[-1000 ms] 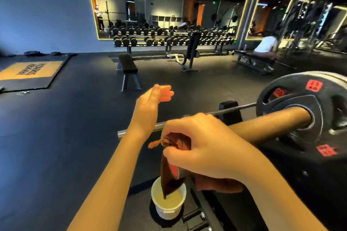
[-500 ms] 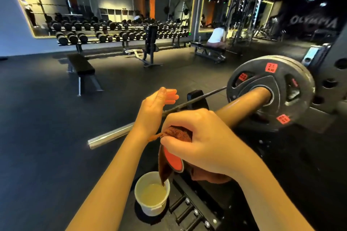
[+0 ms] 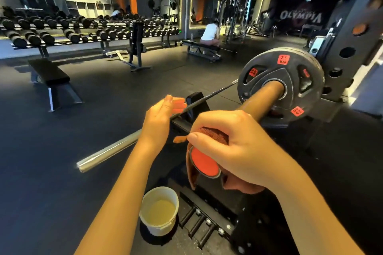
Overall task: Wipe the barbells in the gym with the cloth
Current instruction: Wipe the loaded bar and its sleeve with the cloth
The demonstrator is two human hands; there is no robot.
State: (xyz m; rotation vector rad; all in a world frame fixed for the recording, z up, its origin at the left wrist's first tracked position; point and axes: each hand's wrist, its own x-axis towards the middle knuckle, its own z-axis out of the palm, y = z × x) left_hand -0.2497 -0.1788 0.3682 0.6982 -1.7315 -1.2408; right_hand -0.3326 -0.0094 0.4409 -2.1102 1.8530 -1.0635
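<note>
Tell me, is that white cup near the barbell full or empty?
Partly full: the upright cup holds yellowish liquid well below its rim.

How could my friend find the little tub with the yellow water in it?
Start at the big weight plate on the barbell, on the right. Follow the thick sleeve down to its orange end, where the right hand grips the cloth. Below it, slightly left, on the dark floor, stands the white tub: the only pale, round, open thing there.

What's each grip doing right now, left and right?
Left grip: open, fingers straight, holding nothing.
Right grip: wrapped round the brown terry cloth at the end of the bronze-coloured barbell sleeve.
</note>
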